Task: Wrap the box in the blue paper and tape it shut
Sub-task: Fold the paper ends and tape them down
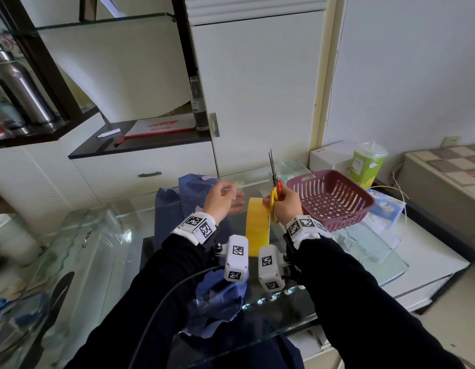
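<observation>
The right hand (284, 206) has its fingers curled tight through the orange-and-yellow handles of steel scissors (273, 169), blades pointing up. A fat yellow roll of tape (257, 225) stands on edge just below those fingers. The left hand (217, 201) pinches a clear strip of tape (237, 187), its other fingers spread. The box in crumpled blue paper (191, 190) lies just beyond and left of them.

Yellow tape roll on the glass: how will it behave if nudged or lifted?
The tape roll stands on its rim on the smooth glass table, so a nudge would probably set it rolling. It looks wide, so tipping flat seems less likely. It is probably stiff and light.
</observation>
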Action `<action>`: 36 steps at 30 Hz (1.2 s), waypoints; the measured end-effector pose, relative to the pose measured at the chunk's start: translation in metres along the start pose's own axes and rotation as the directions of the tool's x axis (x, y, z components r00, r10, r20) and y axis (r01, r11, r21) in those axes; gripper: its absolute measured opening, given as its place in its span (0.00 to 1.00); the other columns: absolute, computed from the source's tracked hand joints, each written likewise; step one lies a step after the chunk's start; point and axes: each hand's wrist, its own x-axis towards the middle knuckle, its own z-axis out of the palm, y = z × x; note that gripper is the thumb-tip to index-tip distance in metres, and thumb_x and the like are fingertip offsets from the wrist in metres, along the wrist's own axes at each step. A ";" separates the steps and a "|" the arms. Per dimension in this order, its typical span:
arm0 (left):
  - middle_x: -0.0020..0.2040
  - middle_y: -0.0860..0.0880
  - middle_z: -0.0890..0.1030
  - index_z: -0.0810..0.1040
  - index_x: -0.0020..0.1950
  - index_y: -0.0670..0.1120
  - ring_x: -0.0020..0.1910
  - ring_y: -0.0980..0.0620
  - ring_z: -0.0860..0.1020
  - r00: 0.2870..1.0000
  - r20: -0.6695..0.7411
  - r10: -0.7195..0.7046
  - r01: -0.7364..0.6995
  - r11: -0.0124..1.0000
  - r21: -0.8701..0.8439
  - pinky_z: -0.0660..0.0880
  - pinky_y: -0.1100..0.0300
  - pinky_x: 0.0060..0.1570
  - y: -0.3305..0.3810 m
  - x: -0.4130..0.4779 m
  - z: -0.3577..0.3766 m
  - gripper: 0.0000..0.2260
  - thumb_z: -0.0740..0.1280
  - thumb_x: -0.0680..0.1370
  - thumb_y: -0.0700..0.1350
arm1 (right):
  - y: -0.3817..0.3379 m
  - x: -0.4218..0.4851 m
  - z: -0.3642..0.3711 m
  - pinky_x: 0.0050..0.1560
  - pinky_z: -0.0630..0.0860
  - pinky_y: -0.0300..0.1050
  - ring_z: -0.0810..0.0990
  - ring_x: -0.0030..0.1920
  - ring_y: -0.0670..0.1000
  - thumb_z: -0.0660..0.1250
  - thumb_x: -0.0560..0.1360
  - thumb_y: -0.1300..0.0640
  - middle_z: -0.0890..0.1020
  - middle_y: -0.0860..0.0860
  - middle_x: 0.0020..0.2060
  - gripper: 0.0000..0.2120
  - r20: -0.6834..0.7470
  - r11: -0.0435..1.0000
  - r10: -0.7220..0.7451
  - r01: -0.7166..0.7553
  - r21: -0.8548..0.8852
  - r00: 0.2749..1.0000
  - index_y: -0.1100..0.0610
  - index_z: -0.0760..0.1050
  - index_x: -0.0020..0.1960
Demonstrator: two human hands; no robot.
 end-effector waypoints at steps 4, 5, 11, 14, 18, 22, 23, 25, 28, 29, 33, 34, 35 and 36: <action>0.54 0.41 0.78 0.71 0.62 0.40 0.35 0.52 0.77 1.000 -0.022 0.011 -0.009 0.993 0.117 0.79 0.56 0.37 0.000 0.000 0.001 0.16 0.61 0.80 0.49 | 0.001 0.002 -0.004 0.55 0.76 0.51 0.77 0.46 0.54 0.69 0.72 0.65 0.80 0.59 0.44 0.07 0.005 1.000 0.000 0.000 0.009 1.000 0.66 0.77 0.50; 0.51 0.42 0.78 0.71 0.61 0.40 0.34 0.53 0.76 1.000 -0.017 -0.003 0.005 0.993 0.118 0.79 0.57 0.36 0.002 -0.002 0.003 0.17 0.61 0.80 0.51 | 0.001 0.002 -0.004 0.55 0.76 0.51 0.77 0.45 0.54 0.69 0.72 0.65 0.79 0.58 0.43 0.07 0.006 1.000 -0.005 0.005 0.005 1.000 0.66 0.77 0.50; 0.54 0.48 0.79 0.79 0.40 0.47 0.51 0.50 0.76 0.989 0.123 0.080 -0.112 0.955 0.275 0.73 0.54 0.51 0.006 -0.009 0.010 0.25 0.48 0.82 0.57 | 0.003 -0.002 -0.001 0.54 0.76 0.51 0.78 0.45 0.55 0.69 0.72 0.66 0.79 0.57 0.41 0.07 0.004 1.000 -0.005 0.004 0.014 1.000 0.66 0.77 0.49; 0.60 0.49 0.79 0.83 0.46 0.44 0.57 0.52 0.74 0.976 0.206 0.075 -0.145 0.925 0.351 0.67 0.56 0.59 0.000 -0.011 0.012 0.30 0.45 0.82 0.57 | 0.005 -0.004 0.002 0.55 0.77 0.58 0.80 0.48 0.62 0.70 0.71 0.65 0.81 0.62 0.44 0.07 -0.019 1.000 -0.015 0.015 0.009 1.000 0.66 0.76 0.47; 0.60 0.46 0.80 0.83 0.51 0.41 0.56 0.51 0.75 0.969 0.231 0.089 -0.157 0.943 0.294 0.69 0.63 0.53 -0.006 -0.009 0.012 0.30 0.44 0.83 0.56 | 0.003 -0.008 0.001 0.50 0.76 0.52 0.78 0.42 0.55 0.67 0.72 0.67 0.78 0.53 0.35 0.04 -0.003 0.998 -0.068 0.068 0.007 0.998 0.65 0.77 0.47; 0.60 0.49 0.80 0.84 0.41 0.49 0.60 0.49 0.76 0.972 0.213 0.099 -0.158 0.947 0.279 0.69 0.54 0.65 -0.018 -0.007 0.014 0.32 0.43 0.82 0.59 | 0.008 -0.006 0.006 0.52 0.74 0.55 0.76 0.41 0.54 0.65 0.71 0.65 0.77 0.50 0.35 0.06 -0.025 0.988 -0.144 0.142 -0.064 0.989 0.61 0.77 0.47; 0.60 0.49 0.80 0.84 0.38 0.51 0.59 0.48 0.76 0.974 0.206 0.099 -0.154 0.950 0.271 0.68 0.51 0.67 -0.020 -0.007 0.015 0.33 0.42 0.81 0.59 | 0.009 -0.005 0.005 0.53 0.74 0.56 0.78 0.42 0.57 0.65 0.70 0.64 0.77 0.51 0.36 0.06 -0.023 0.988 -0.143 0.141 -0.068 0.989 0.60 0.76 0.48; 0.59 0.48 0.80 0.83 0.36 0.50 0.59 0.47 0.76 0.977 0.198 0.082 -0.125 0.968 0.218 0.68 0.48 0.67 -0.020 -0.007 0.014 0.34 0.40 0.81 0.60 | 0.007 -0.006 0.003 0.49 0.75 0.52 0.76 0.40 0.56 0.67 0.71 0.66 0.77 0.55 0.36 0.04 -0.009 0.991 -0.137 0.137 -0.010 0.991 0.60 0.74 0.44; 0.56 0.46 0.82 0.81 0.34 0.47 0.57 0.46 0.78 0.985 0.162 0.067 -0.090 0.986 0.138 0.70 0.47 0.66 -0.018 -0.005 0.010 0.36 0.39 0.80 0.61 | 0.005 -0.003 0.004 0.44 0.73 0.50 0.73 0.38 0.52 0.68 0.70 0.68 0.74 0.54 0.33 0.05 -0.007 0.985 -0.170 0.170 0.017 0.985 0.61 0.73 0.41; 0.55 0.45 0.82 0.80 0.33 0.46 0.56 0.45 0.78 0.988 0.144 0.064 -0.082 0.989 0.125 0.71 0.47 0.65 -0.019 -0.005 0.009 0.36 0.39 0.80 0.61 | 0.005 -0.002 0.005 0.45 0.73 0.51 0.74 0.38 0.52 0.68 0.70 0.68 0.74 0.53 0.32 0.04 -0.004 0.984 -0.181 0.181 -0.002 0.984 0.62 0.73 0.41; 0.54 0.45 0.82 0.78 0.31 0.45 0.54 0.44 0.79 0.992 0.109 0.067 -0.082 0.987 0.139 0.72 0.46 0.64 -0.022 -0.004 0.013 0.35 0.40 0.80 0.61 | 0.006 0.003 0.005 0.50 0.74 0.53 0.75 0.42 0.53 0.67 0.70 0.66 0.75 0.50 0.34 0.05 -0.001 0.984 -0.162 0.162 -0.076 0.987 0.59 0.74 0.44; 0.53 0.45 0.83 0.78 0.31 0.46 0.53 0.44 0.79 0.992 0.106 0.069 -0.085 0.984 0.156 0.72 0.45 0.64 -0.023 -0.003 0.014 0.35 0.40 0.80 0.62 | 0.006 0.004 0.004 0.50 0.73 0.51 0.74 0.43 0.52 0.67 0.71 0.65 0.74 0.48 0.34 0.06 0.006 0.984 -0.149 0.149 -0.096 0.989 0.56 0.74 0.44; 0.52 0.46 0.83 0.79 0.30 0.47 0.53 0.45 0.79 0.992 0.105 0.070 -0.088 0.981 0.175 0.72 0.44 0.63 -0.024 -0.002 0.015 0.36 0.39 0.80 0.63 | 0.005 0.005 0.003 0.51 0.72 0.50 0.73 0.44 0.51 0.66 0.72 0.64 0.74 0.47 0.36 0.06 0.019 0.981 -0.144 0.145 -0.127 0.989 0.55 0.75 0.46; 0.51 0.47 0.83 0.80 0.30 0.49 0.52 0.45 0.79 0.992 0.108 0.072 -0.092 0.976 0.199 0.71 0.44 0.63 -0.024 -0.002 0.015 0.37 0.39 0.79 0.64 | 0.006 0.005 0.003 0.54 0.72 0.50 0.73 0.46 0.51 0.66 0.72 0.63 0.75 0.49 0.39 0.07 0.019 0.979 -0.136 0.137 -0.154 0.991 0.56 0.76 0.50</action>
